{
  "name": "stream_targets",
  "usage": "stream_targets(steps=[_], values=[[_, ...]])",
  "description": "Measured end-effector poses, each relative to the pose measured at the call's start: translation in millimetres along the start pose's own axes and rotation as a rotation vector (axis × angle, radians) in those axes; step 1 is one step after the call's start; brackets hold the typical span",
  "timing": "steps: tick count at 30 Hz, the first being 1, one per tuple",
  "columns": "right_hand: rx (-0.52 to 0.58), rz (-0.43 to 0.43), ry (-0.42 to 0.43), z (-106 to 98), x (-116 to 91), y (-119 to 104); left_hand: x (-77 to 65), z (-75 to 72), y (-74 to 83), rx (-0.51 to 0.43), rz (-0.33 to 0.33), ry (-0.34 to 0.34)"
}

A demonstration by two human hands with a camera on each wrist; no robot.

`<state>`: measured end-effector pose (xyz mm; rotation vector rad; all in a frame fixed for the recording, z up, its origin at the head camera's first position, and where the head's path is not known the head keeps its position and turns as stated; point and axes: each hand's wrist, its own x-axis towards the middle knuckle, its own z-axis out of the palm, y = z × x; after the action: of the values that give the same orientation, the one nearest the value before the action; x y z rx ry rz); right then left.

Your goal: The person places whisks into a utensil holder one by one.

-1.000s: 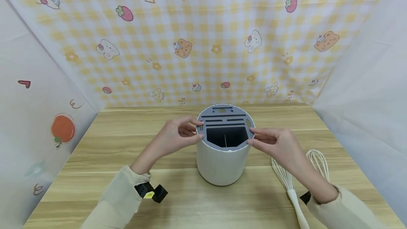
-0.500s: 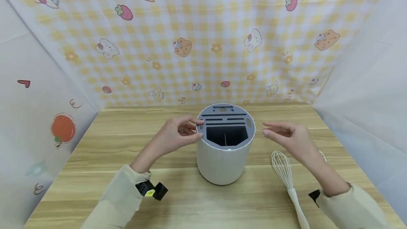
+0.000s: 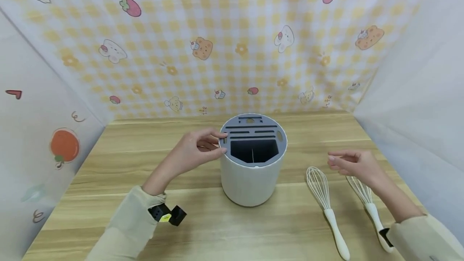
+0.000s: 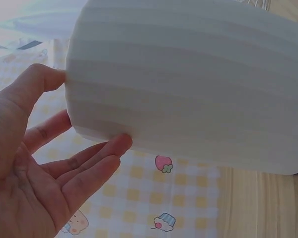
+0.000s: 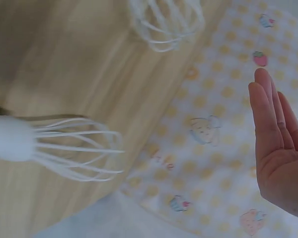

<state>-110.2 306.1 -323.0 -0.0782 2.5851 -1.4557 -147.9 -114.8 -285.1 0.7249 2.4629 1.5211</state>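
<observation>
A white round utensil holder (image 3: 250, 184) with a grey slotted lid (image 3: 250, 136) stands upright on the wooden table. At its left rim, my left hand (image 3: 195, 148) holds the edge with thumb and fingertips; in the left wrist view, fingers of the left hand (image 4: 54, 163) also touch the ribbed side. My right hand (image 3: 357, 166) hovers apart from the holder with nothing in it, above the wire end of the right whisk (image 3: 371, 210). Another white whisk (image 3: 328, 208) lies between that one and the holder. In the right wrist view, the right hand's fingers (image 5: 268, 114) are extended.
Behind the table (image 3: 119, 164) hangs a yellow checked cloth (image 3: 232, 67) with cartoon prints. White sheets stand at the left and right sides. The lid has a large divided opening at the front and several narrow slots behind it.
My right hand has let go of the lid's right edge and moved right, over the whisks. The left hand has stayed at the rim. The head view has shifted slightly.
</observation>
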Motion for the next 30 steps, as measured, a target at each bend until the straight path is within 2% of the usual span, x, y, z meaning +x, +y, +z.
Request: stream_targets(steps=[8, 15, 18, 23, 30], values=[[-0.007, 0.122, -0.095, 3, -15, 32, 0.0, -1.2, -1.3, -0.005, 0.012, 0.005], [0.084, 0.193, -0.290, 5, -28, 52, 1.2, -1.2, -2.3, -0.001, 0.018, 0.006], [0.113, 0.228, -0.360, 5, -34, 59, 2.4, -1.1, -3.8, -0.002, 0.024, 0.002], [0.127, 0.281, -0.424, 8, -41, 66, 3.5, -1.3, -4.3, -0.003, 0.017, -0.001], [0.167, 0.301, -0.524, 14, -46, 75, 4.3, -0.7, -4.9, -0.009, 0.014, -0.001]])
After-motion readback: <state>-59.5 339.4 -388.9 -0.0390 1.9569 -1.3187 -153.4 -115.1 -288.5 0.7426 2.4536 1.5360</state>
